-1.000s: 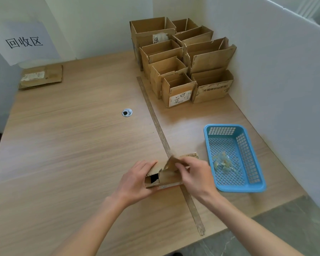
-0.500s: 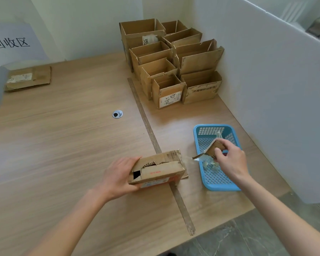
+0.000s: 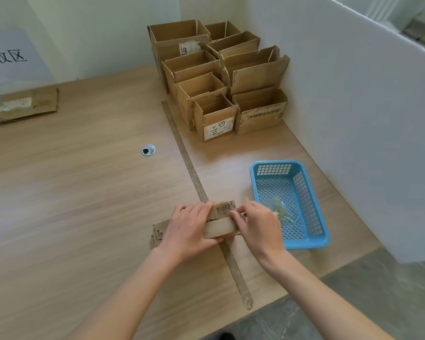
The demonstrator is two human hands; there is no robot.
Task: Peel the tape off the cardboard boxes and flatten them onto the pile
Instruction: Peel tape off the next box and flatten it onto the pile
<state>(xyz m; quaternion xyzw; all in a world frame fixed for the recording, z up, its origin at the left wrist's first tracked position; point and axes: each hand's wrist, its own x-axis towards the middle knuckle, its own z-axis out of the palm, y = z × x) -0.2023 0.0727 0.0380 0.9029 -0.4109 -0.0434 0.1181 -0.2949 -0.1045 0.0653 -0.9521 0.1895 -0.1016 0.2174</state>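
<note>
Brown flattened cardboard (image 3: 26, 104) lies at the far left of the wooden table (image 3: 84, 192), under a white sign with black characters (image 3: 8, 57) on the wall. Toward the middle, a small round metal grommet (image 3: 148, 150) sits in the tabletop. A long worn strip (image 3: 194, 177) runs from far to near across the table, passing beneath the work.

At the near centre, the left hand (image 3: 189, 229) reaches in from below with the forearm angled up to the right; it lies palm down over the small cardboard box (image 3: 219, 222), fingers curled over the far top edge and the thumb along the near side, gripping it. A torn flap of that box sticks out to the left on the table. The right hand (image 3: 255, 224) comes in from the lower right, its fingers bent and pressed together at the box's right end beside a barcode label (image 3: 225, 209); whether they pinch tape or cardboard there cannot be told.

Far behind, a cluster of open cardboard boxes (image 3: 219, 77) stands against the white partition (image 3: 353, 119). Just right of the hands is a blue plastic basket (image 3: 312, 204) holding crumpled clear tape scraps (image 3: 277, 208).
</note>
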